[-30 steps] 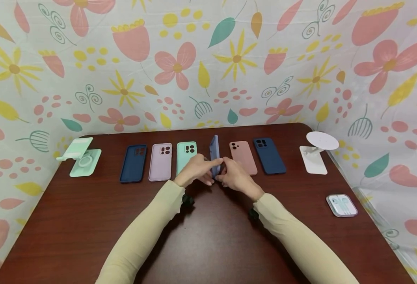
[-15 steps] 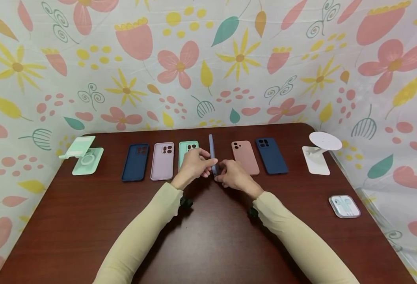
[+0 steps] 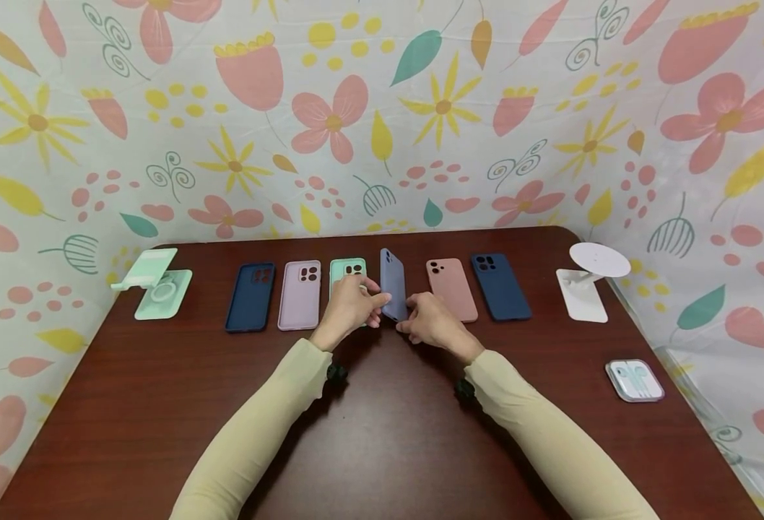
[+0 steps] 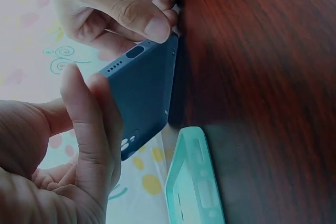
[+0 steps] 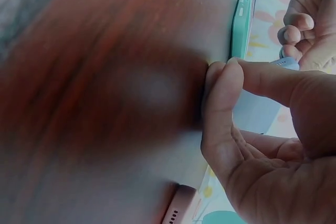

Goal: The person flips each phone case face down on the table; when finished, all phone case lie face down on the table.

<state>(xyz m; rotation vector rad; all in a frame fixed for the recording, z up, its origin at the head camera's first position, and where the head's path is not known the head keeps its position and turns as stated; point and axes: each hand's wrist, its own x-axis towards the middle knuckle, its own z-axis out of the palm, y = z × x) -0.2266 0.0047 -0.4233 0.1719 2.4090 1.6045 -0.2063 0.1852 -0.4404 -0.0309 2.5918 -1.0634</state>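
Note:
A blue-grey phone case (image 3: 393, 285) stands tilted on its long edge at the middle of the row, leaning over to the left. My left hand (image 3: 349, 307) pinches its raised left edge between thumb and finger. At the near lower corner, by the tabletop, my right hand (image 3: 434, 321) pinches the case; its thumb and finger meet there in the right wrist view. The camera holes of the case (image 4: 144, 98) show at the far end in the left wrist view. A mint phone case (image 3: 348, 267) lies just left, partly hidden by my left hand.
A lilac case (image 3: 300, 296) and a navy case (image 3: 249, 297) lie further left. On the right are a pink case (image 3: 452, 289) and another navy case (image 3: 502, 287). A mint stand (image 3: 163, 296), a white stand (image 3: 582, 296) and boxed earphones (image 3: 635, 380) sit toward the sides.
The blue-grey case has turned from nearly edge-on to tilting, so its broad face now shows. My left hand has shifted slightly left; the right hand stays at the lower corner.

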